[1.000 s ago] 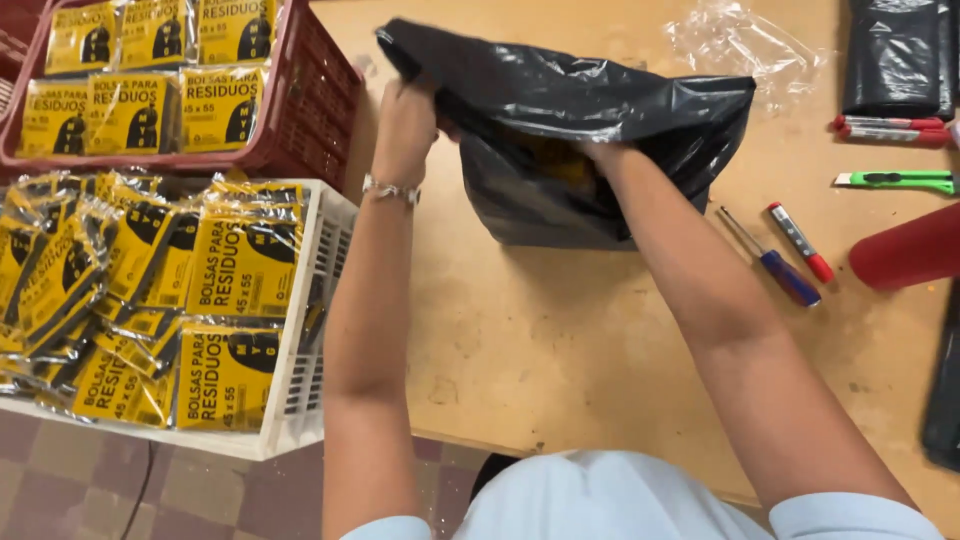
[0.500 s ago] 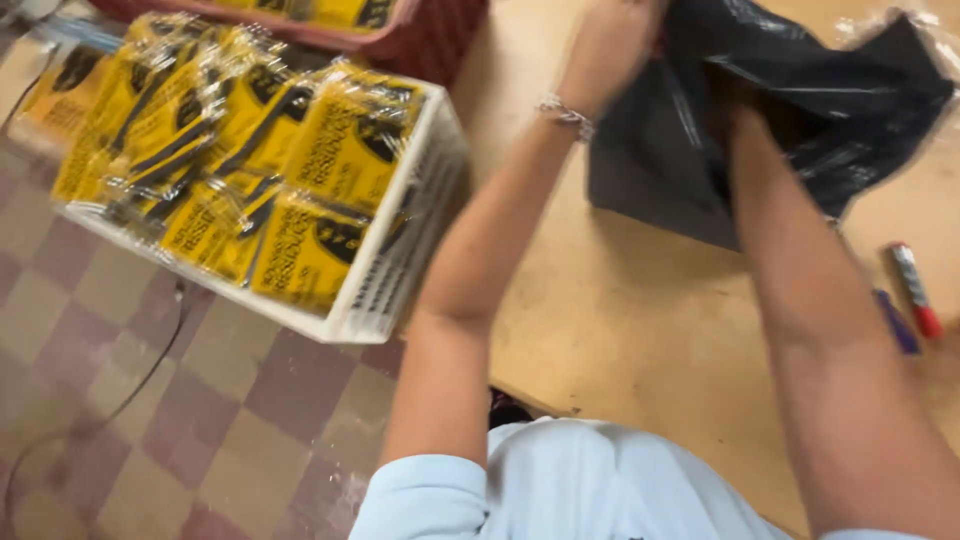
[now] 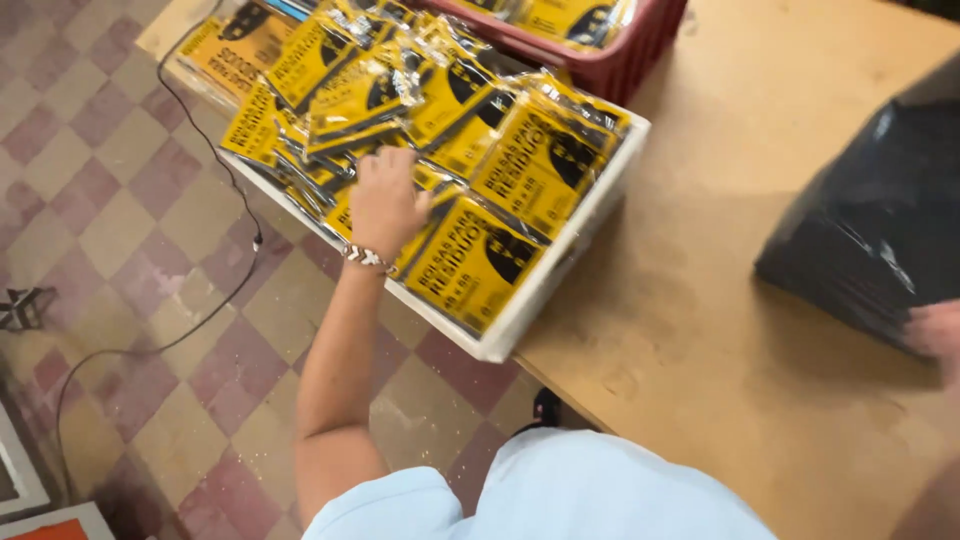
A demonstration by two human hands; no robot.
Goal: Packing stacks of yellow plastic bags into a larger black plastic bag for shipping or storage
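My left hand [image 3: 385, 205] closes on a yellow packet [image 3: 478, 262] in the white crate [image 3: 560, 275] overhanging the table's [image 3: 700, 330] left edge. My right hand [image 3: 938, 332], grip unclear, touches the black bag [image 3: 880, 220] at the right edge.

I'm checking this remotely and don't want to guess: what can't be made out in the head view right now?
- Right hand: blurred and cut off by the right edge; its grip on the black bag is unclear.
- Left hand: fingertips buried among the yellow packets in the white crate; whether it grips one is unclear.
- Red crate: cut off by the top edge.
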